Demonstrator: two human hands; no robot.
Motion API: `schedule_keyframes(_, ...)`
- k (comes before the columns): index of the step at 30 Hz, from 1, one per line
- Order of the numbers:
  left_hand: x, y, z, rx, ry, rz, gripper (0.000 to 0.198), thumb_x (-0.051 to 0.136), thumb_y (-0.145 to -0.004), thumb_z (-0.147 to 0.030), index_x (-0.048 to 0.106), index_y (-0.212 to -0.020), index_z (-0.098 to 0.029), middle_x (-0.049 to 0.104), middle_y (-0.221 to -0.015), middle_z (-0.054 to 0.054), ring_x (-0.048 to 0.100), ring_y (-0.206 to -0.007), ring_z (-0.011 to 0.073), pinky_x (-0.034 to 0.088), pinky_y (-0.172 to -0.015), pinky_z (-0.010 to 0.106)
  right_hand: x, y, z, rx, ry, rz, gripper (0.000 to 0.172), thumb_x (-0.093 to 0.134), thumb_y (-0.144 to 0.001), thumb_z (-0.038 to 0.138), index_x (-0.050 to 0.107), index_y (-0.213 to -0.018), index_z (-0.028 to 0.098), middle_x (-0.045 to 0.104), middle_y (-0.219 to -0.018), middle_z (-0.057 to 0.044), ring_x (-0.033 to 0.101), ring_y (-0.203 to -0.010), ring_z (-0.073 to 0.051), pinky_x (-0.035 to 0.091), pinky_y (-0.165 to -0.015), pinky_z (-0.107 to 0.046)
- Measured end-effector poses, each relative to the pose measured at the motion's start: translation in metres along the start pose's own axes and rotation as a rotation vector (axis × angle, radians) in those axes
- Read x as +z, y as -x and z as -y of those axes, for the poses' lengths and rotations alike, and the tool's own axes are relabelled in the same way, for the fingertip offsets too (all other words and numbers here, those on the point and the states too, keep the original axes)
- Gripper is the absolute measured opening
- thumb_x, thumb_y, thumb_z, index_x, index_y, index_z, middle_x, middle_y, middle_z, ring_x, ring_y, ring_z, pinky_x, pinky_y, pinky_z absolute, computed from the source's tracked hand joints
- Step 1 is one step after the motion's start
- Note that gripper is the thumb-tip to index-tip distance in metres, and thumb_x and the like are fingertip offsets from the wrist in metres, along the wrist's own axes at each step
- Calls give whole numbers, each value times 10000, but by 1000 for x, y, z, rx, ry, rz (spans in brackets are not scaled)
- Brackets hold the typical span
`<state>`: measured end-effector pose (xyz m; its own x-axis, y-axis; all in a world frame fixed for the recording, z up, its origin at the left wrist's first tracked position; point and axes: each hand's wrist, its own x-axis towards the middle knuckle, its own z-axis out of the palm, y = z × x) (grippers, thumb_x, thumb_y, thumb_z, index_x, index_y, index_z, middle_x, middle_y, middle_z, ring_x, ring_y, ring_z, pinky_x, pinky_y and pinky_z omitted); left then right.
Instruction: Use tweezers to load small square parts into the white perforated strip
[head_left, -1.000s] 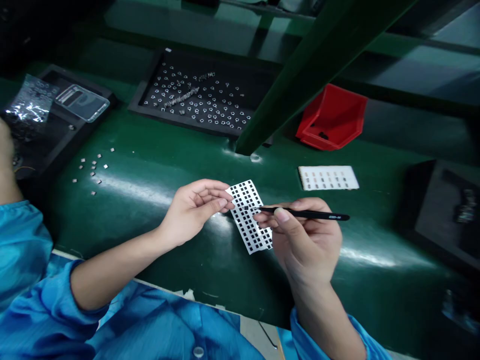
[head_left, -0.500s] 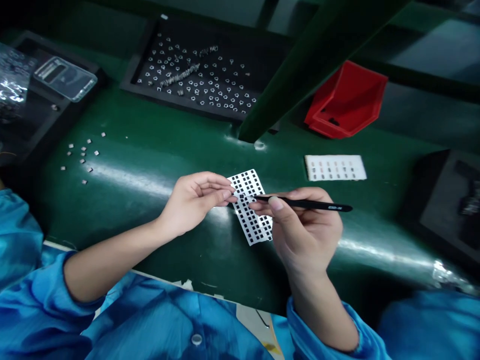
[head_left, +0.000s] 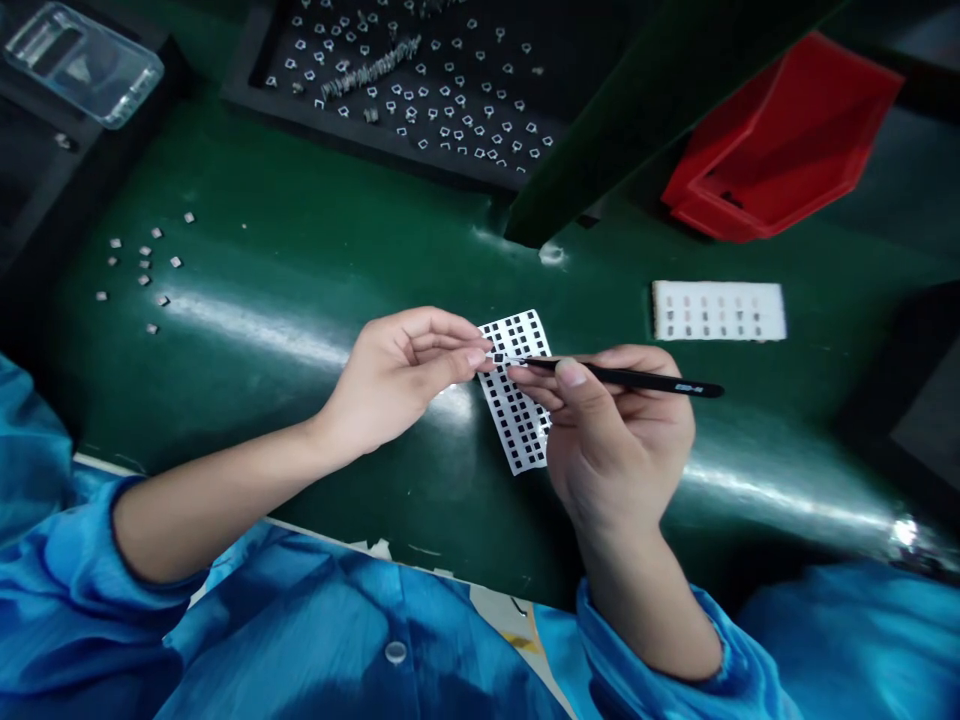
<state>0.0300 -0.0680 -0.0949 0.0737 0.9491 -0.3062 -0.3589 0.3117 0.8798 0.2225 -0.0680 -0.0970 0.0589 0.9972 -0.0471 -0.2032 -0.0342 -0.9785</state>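
White sheet over the table, left hand grip pinching its top edge; right hand grip closed on tweezers, tips at a top-row square. I'd keep the sheet steady, tips shallow.

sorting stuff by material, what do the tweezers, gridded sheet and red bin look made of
Tweezers: matte black, thin and rigid, probably coated metal. Gridded sheet: white, thin, likely paper or film carrying dark squares. Red bin: smooth moulded plastic, by its sheen.

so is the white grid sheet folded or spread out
spread out: the sheet shows as one flat rectangle, its grid rows running straight, no crease visible
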Motion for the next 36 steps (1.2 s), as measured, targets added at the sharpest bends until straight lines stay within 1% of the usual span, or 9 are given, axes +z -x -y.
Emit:
schedule_keyframes(4,0,0,2,13,-16,0,182,922,-871,-250,801,-980,-169,867,-1020,65,847,-990,209,683,-925,329,1,0,3,-2,-30,-33,257,927,-919,246,690,-1002,296,863,-878,60,887,-810,-207,759,-831,-335)
schedule_keyframes(8,0,1,1,-23,-41,-4,156,889,-907,-268,785,-958,-163,853,-969,66,850,-897,197,676,-792,283,2,0,5,-6,-42,-29,264,938,-913,248,692,-999,291,870,-877,48,886,-811,-201,754,-814,-313)
schedule_keyframes(10,0,2,0,-31,-37,-3,145,881,-913,-257,778,-952,-162,848,-951,60,849,-872,191,671,-769,274,3,1,6,-8,-34,-21,268,939,-918,255,687,-1002,287,869,-879,49,886,-811,-198,750,-809,-303)
schedule_keyframes(17,2,1,2,12,-13,36,124,899,-873,-185,815,-962,-162,859,-992,59,845,-982,198,673,-966,339,2,2,5,-20,18,0,270,927,-943,300,668,-1018,288,873,-912,37,887,-811,-206,747,-812,-317)
schedule_keyframes(19,2,1,2,7,-15,41,123,901,-865,-188,816,-950,-166,858,-981,56,842,-980,202,670,-982,356,1,2,5,-21,21,1,271,929,-943,306,668,-1018,291,871,-909,42,887,-807,-206,747,-797,-316)
schedule_keyframes(23,1,1,3,-1,-43,25,104,890,-871,-186,805,-926,-161,841,-902,43,821,-867,170,673,-860,308,1,3,6,-17,-3,10,258,924,-946,289,678,-1025,296,870,-900,49,887,-812,-202,745,-814,-318)
schedule_keyframes(25,1,1,2,-5,-44,12,101,877,-884,-187,800,-941,-157,837,-904,42,816,-836,158,670,-807,283,1,3,6,-15,-19,14,249,919,-949,273,685,-1030,292,876,-910,40,886,-816,-194,740,-819,-305)
schedule_keyframes(31,2,2,1,-46,-21,9,159,888,-908,-255,778,-976,-161,848,-967,59,852,-907,191,688,-830,286,-1,3,3,-14,-18,20,234,910,-955,259,691,-1030,294,871,-918,42,888,-832,-201,742,-816,-313)
schedule_keyframes(36,4,3,0,-43,-24,20,91,849,-937,-192,775,-974,-155,853,-961,59,863,-939,200,686,-821,259,-2,3,2,-15,13,20,220,911,-960,269,706,-1033,303,874,-925,43,887,-843,-193,741,-807,-297)
